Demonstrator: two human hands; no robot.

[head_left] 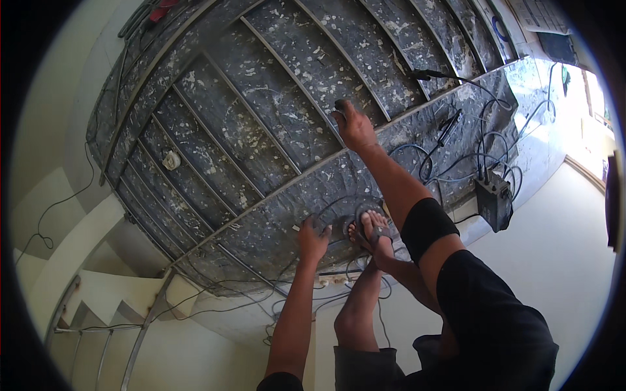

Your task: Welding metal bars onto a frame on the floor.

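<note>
Right hand point(355, 130) open near grey metal-bar frame point(282, 187); left hand point(314, 242) can't tell, fingertips too dark. Loose dark cables point(427, 173) beside my feet point(376, 225) could trip me.

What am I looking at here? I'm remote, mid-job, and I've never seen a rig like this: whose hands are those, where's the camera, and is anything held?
There's no robot: these are a person's bare hands. The single picture comes from a wide fisheye camera worn on the head, looking down, so straight edges bend near the rim.

A frame of metal bars lies on a dark, white-speckled sheet. The right hand is at the frame's long rail; the left hand is lower, near the sandalled feet. Neither clearly grips anything, and I can't tell whether they touch what's beneath.

To the right are cables and a black box. A small pale item sits among the bars on the left.
</note>
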